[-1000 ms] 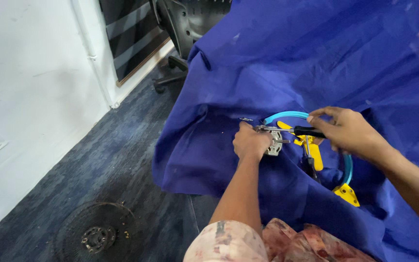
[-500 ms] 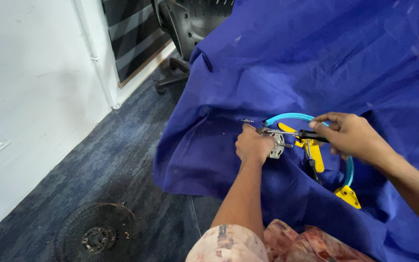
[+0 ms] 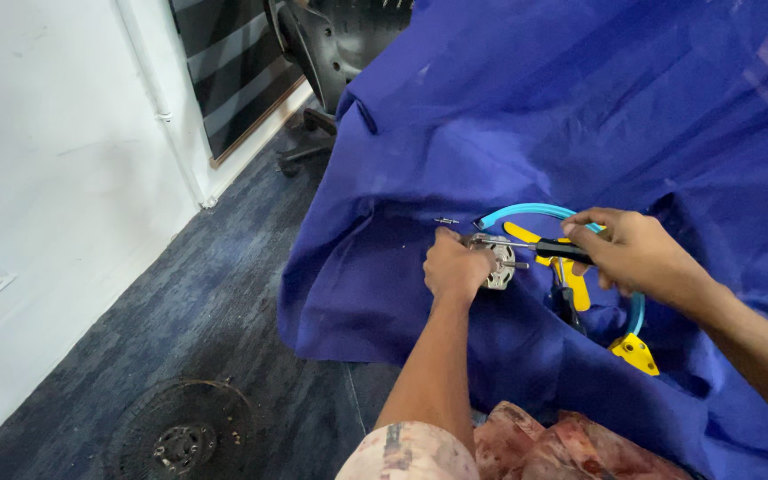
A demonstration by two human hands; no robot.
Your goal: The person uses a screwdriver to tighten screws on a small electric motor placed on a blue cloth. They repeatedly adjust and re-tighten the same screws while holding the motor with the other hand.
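Two hands at a small metal part on blue cloth

The left hand grips a small silver metal motor part on the draped blue fabric sheet. The right hand holds a black-handled screwdriver, shaft against the part. A light-blue curved hacksaw frame with yellow ends lies beneath.

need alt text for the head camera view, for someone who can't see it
A left hand steadies a small silver metal part on draped blue cloth while the right hand holds a black-handled screwdriver to it. A blue-and-yellow hacksaw lies beside them.
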